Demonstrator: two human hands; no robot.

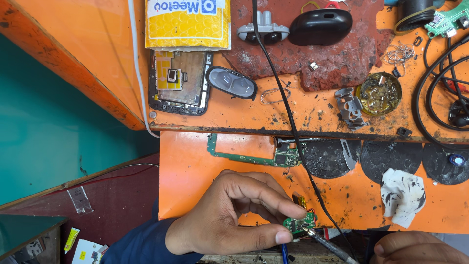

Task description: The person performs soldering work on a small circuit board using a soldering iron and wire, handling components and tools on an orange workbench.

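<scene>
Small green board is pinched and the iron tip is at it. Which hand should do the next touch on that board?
Probably the right hand: it sits by the soldering iron, whose tip meets the small green board. The left hand has its grip on that board, steadying it.

Yellow padded envelope [188, 24], opened phone [180, 82], black earbud case [320, 26], crumpled tissue [402, 196].

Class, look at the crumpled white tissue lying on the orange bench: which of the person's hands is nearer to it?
Right. The right hand lies just below the crumpled white tissue, at the picture's bottom edge. The left hand is farther off to the tissue's left, pinching a small green circuit board.
</scene>
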